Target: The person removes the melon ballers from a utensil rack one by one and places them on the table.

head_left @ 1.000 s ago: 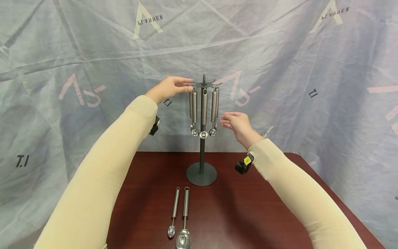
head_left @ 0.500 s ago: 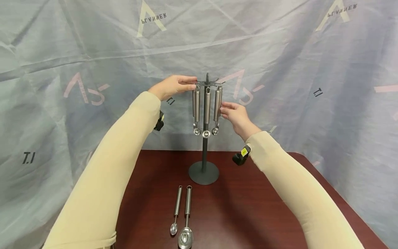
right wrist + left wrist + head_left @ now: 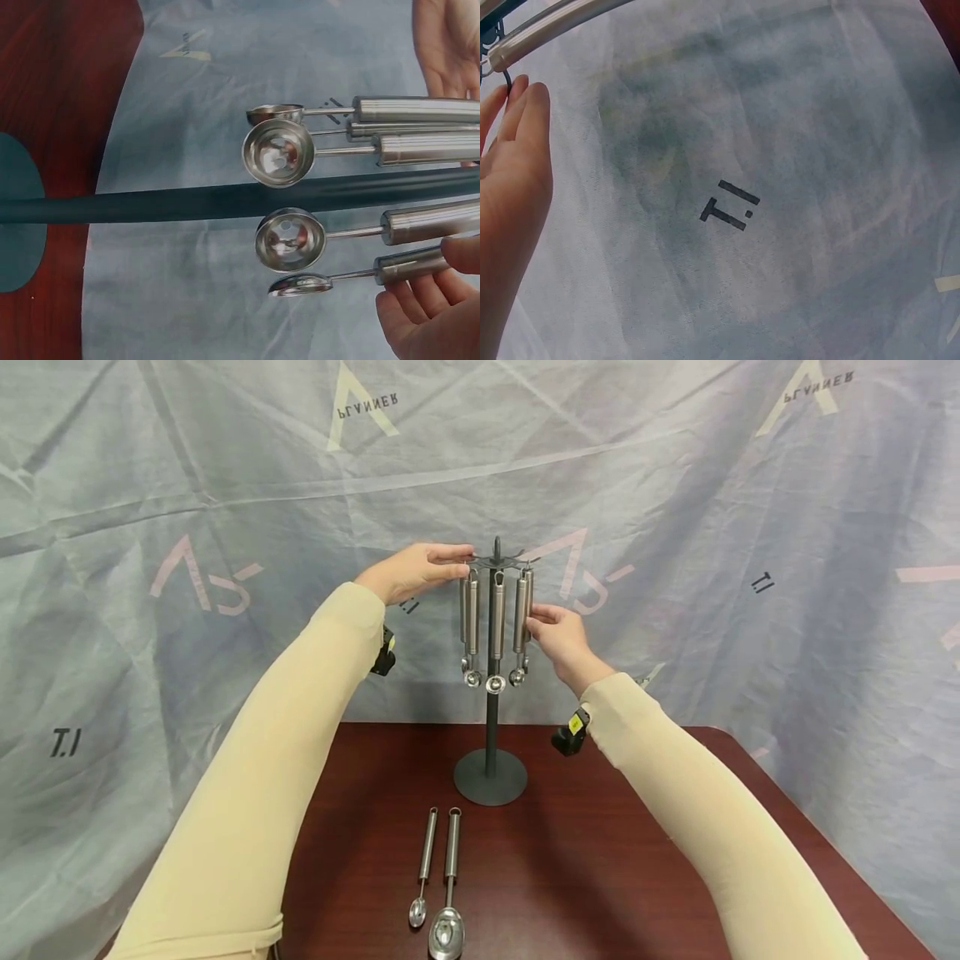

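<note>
A: Start at the left.

B: A pale left sleeve, a black camera at its wrist, runs up to the left hand. Its fingers are straight, thumb apart below them, at the top of the stand, by a hook.

A: Next?

B: Lower down, the small spoon and then the large spoon lie side by side, apart, ring ends toward the stand, which rises upright from a round base.

A: And on it?

B: Five hanging spoons, bowls down: two left, one in front, two right. They crowd together; from the head, the nearer right one partly covers the end spoon.

A: Is that one held?

B: Yes, the right hand pinches its handle between thumb and fingers. Whether its ring sits on a hook, I can't tell.

A: Beyond it?

B: The right sleeve, with a second camera under the wrist.

A: Surface and room?

B: The surface is dark red-brown, its left part hidden by the left sleeve. Behind, a creased grey cloth hangs, printed with yellow and pink shapes and a dark "T.I".
</note>
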`<control>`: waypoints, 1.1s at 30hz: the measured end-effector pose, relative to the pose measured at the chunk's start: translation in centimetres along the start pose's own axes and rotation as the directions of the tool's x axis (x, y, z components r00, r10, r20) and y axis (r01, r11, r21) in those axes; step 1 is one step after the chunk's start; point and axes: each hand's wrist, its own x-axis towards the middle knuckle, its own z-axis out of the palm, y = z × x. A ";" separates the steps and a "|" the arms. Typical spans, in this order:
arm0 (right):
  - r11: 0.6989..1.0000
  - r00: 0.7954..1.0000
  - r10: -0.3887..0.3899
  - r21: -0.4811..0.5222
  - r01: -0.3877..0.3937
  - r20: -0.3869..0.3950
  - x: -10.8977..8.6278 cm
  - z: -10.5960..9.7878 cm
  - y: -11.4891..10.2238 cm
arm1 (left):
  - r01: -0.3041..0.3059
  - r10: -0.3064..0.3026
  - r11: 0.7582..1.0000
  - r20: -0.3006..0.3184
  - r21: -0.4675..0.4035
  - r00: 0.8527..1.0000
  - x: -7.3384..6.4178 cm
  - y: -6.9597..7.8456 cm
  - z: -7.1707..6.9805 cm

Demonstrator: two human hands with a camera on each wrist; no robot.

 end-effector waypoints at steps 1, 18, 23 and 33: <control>1.000 1.000 -0.001 -0.006 0.001 -0.006 0.0 0.0 0.0 | 0.001 -0.001 1.000 -0.009 0.005 1.000 0.1 -0.1 -0.1; 0.999 0.997 -0.030 -0.038 0.027 -0.076 -0.2 -0.6 -0.3 | 0.016 0.011 0.947 -0.082 0.320 0.997 0.3 -0.3 -0.4; 0.998 0.992 -0.048 -0.048 0.042 -0.120 -0.3 -1.1 -0.4 | 0.013 0.018 0.943 -0.091 0.333 0.996 0.3 -0.2 -0.4; 0.999 0.989 -0.032 -0.043 0.026 -0.141 -0.4 -1.6 -0.1 | 0.035 0.018 0.921 -0.131 0.388 0.991 0.1 0.1 -0.8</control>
